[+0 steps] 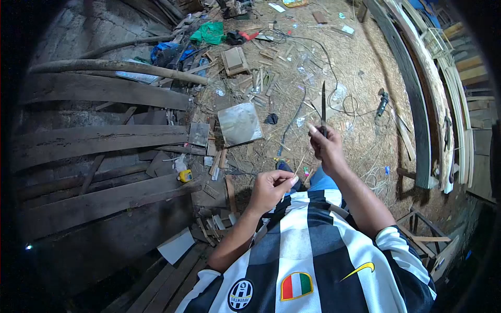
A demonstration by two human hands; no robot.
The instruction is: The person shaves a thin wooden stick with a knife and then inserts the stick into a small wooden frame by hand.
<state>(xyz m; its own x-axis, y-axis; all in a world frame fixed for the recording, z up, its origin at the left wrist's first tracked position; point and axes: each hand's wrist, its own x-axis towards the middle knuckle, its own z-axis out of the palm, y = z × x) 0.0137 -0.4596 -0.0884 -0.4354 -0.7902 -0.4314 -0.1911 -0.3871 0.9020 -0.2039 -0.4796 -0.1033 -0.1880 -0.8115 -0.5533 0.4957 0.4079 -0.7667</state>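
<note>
My right hand (330, 148) is closed round the handle of a knife (323, 104), whose narrow dark blade points up and away from me. Lower and to the left, my left hand (271, 190) pinches a thin light stick (299, 165) between thumb and fingers. The stick slants up to the right, towards the right hand, and its tip is apart from the blade. Both hands are in front of my striped shirt, above the littered floor.
Wood scraps and shavings cover the floor (360, 57). A square board (240, 124) lies ahead, a power tool (383, 103) with a cable to the right. Long planks (99, 141) are on the left, long beams (404, 68) on the right. A yellow tape measure (185, 176) rests at left.
</note>
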